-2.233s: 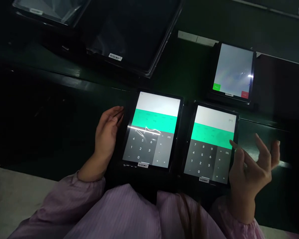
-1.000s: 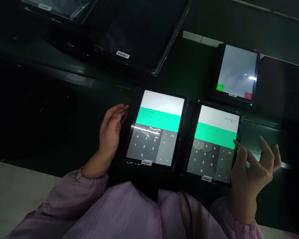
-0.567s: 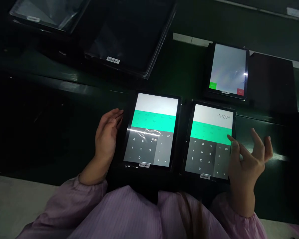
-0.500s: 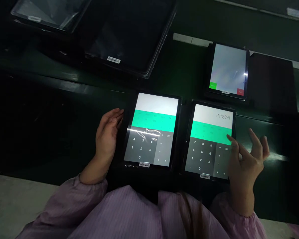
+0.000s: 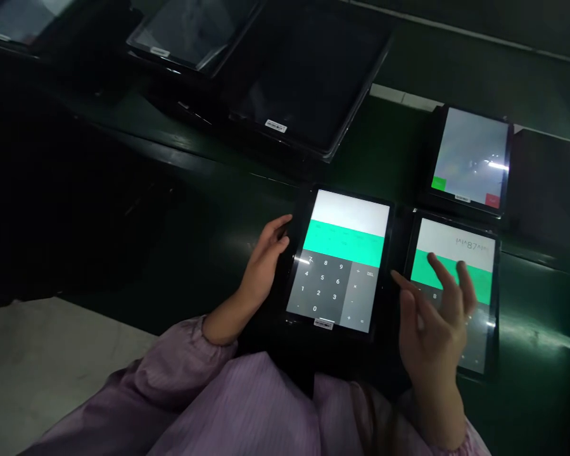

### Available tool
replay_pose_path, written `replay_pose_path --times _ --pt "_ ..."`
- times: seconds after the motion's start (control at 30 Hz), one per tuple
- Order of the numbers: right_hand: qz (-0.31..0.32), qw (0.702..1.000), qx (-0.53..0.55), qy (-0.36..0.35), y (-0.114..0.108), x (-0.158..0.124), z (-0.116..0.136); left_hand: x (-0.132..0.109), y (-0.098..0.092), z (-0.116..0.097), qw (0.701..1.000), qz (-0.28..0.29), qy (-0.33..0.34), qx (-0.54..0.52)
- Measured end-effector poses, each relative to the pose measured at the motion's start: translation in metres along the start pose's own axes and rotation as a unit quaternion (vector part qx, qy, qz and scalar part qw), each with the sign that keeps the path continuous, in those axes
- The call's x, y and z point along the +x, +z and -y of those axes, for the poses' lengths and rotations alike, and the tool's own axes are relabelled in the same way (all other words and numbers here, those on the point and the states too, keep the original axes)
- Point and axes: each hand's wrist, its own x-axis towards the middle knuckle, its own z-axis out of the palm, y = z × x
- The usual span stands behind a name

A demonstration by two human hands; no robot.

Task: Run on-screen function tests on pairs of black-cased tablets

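Two lit tablets lie side by side before me, both showing a calculator with a green band. My left hand (image 5: 265, 266) rests against the left edge of the left tablet (image 5: 339, 261), fingers loosely curled along its frame. Over the keypad of the right tablet (image 5: 475, 244) hovers my right hand (image 5: 434, 323), fingers spread and open, covering much of the lower screen. Characters show in that tablet's white display strip.
A third lit tablet (image 5: 472, 157) with a green and a red button lies behind the right one. Dark tablets in trays (image 5: 308, 76) fill the back left. The surface is a dark green bench (image 5: 209, 221); a pale floor (image 5: 42, 361) shows at lower left.
My right hand has moved left from the right tablet's edge onto its keypad. More characters appeared in its display. My view has shifted, so everything sits further right.
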Motion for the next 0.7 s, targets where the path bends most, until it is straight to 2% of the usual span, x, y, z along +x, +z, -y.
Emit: replay_pose_path --times 0.13,0.3,0.37,0.57,0.7 --pt "0.046 0.999 0.003 0.002 0.020 0.009 0.020 -0.002 -0.001 -0.002 1.000 0.029 -0.007 -0.002" --pt "0.065 0.998 -0.008 -0.008 0.035 0.019 0.030 -0.004 -0.005 -0.007 0.998 0.045 -0.018 -0.029" --pt "0.073 0.997 -0.009 -0.015 0.037 0.020 0.031 -0.006 -0.007 -0.008 0.997 0.054 -0.034 -0.034" --pt "0.040 0.999 -0.016 0.015 0.035 0.019 0.025 -0.010 -0.012 -0.011 0.995 0.083 -0.049 -0.012" --pt "0.057 0.998 0.004 -0.019 0.036 0.018 0.026 -0.012 -0.012 -0.015 0.994 0.095 -0.046 0.004"
